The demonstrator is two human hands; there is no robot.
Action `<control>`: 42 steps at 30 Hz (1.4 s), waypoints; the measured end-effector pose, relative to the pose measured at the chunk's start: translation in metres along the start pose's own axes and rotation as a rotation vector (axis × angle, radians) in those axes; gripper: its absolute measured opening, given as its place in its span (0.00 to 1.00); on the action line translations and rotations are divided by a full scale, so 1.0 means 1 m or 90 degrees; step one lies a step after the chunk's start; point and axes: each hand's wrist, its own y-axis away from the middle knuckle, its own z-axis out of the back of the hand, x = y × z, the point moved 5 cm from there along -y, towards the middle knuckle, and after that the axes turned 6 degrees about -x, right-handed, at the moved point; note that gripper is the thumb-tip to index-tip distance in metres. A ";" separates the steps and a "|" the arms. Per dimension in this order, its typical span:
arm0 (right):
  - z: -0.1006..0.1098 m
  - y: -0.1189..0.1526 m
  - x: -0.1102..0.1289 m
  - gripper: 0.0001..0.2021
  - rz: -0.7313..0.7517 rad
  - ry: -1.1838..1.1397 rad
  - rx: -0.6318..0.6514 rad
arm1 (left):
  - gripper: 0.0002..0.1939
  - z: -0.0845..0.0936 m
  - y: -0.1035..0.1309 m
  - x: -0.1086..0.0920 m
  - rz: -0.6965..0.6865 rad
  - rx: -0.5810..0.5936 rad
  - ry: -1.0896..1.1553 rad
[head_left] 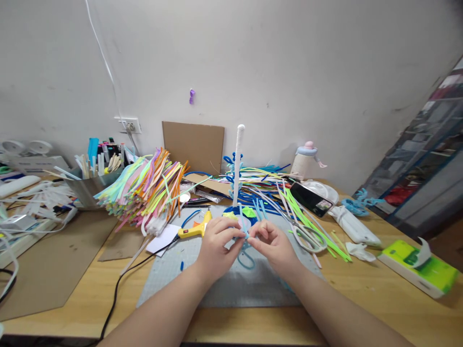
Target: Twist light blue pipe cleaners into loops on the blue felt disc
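Between my two hands is a light blue pipe cleaner [246, 260], bent so that a loop hangs below the fingertips. My left hand [221, 239] pinches it from the left, and my right hand [270, 243] pinches it from the right, the fingertips almost meeting. Behind them a white wrapped stick [238, 164] stands upright, with curled blue pipe cleaners [230, 173] beside it. Its base is partly hidden by my hands. A yellow hot glue gun [191, 231] lies just left of my left hand on the grey cutting mat [231, 291].
At the left, a big bundle of coloured pipe cleaners [144, 188] rests near a metal container [88, 190] of sticks. Scissors [307, 238], a phone [311, 198], green pipe cleaners [318, 226] and a tissue pack [419, 265] lie at the right. A black cord [117, 284] crosses the table.
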 end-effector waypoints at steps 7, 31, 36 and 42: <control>-0.001 0.005 0.016 0.17 0.063 0.040 0.018 | 0.06 0.005 -0.001 -0.010 -0.029 0.000 -0.006; -0.004 0.023 0.047 0.16 0.349 0.187 -0.015 | 0.05 0.009 -0.004 -0.017 0.044 0.025 0.110; -0.003 0.022 0.050 0.15 0.381 0.191 -0.025 | 0.04 0.005 -0.003 -0.011 0.126 0.046 0.172; -0.001 0.019 0.046 0.15 0.373 0.172 -0.021 | 0.05 -0.003 0.000 -0.007 0.173 0.069 0.201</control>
